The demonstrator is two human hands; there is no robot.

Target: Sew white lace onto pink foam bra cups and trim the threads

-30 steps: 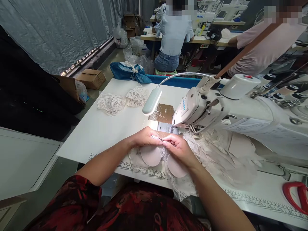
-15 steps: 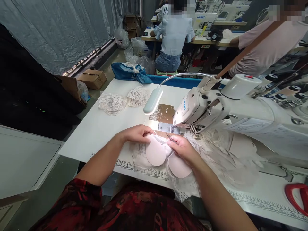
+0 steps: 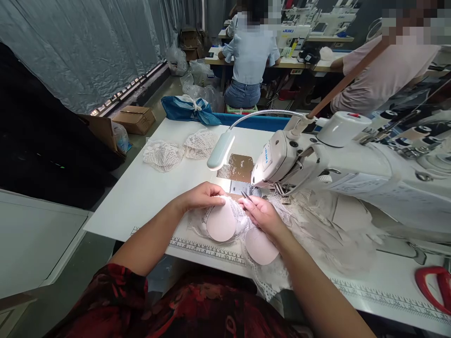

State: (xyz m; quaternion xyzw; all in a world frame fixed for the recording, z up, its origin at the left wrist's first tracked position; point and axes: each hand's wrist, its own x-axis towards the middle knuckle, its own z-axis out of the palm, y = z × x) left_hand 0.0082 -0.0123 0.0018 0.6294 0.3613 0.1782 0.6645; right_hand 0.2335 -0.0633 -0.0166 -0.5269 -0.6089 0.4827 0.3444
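A white lace bra (image 3: pixel 221 220) with smooth pale cups lies across the table's front edge below the sewing machine. My left hand (image 3: pixel 206 195) pinches the upper edge of its left cup between thumb and fingers. Closed around small pointed thread snips (image 3: pixel 245 195), my right hand (image 3: pixel 262 213) is at the lace between the two cups. The snips' dark tips stick out past the fingers, pointing up and left. Below my right hand hangs the other cup (image 3: pixel 261 246), its lace trailing over the edge. My right fingers partly hide the lace there.
A white sewing machine (image 3: pixel 282 155) stands just beyond my right hand, with a lamp (image 3: pixel 220 150) over the table. Lace pieces (image 3: pixel 164 155) lie at the left back. More pale lace fabric (image 3: pixel 338 230) is heaped on the right, near a red-handled object (image 3: pixel 431 286). Two people sit ahead.
The left cup has shifted slightly left and turned in my left hand. My right hand has moved a little left and up with the snips, and the camera view has shifted slightly.
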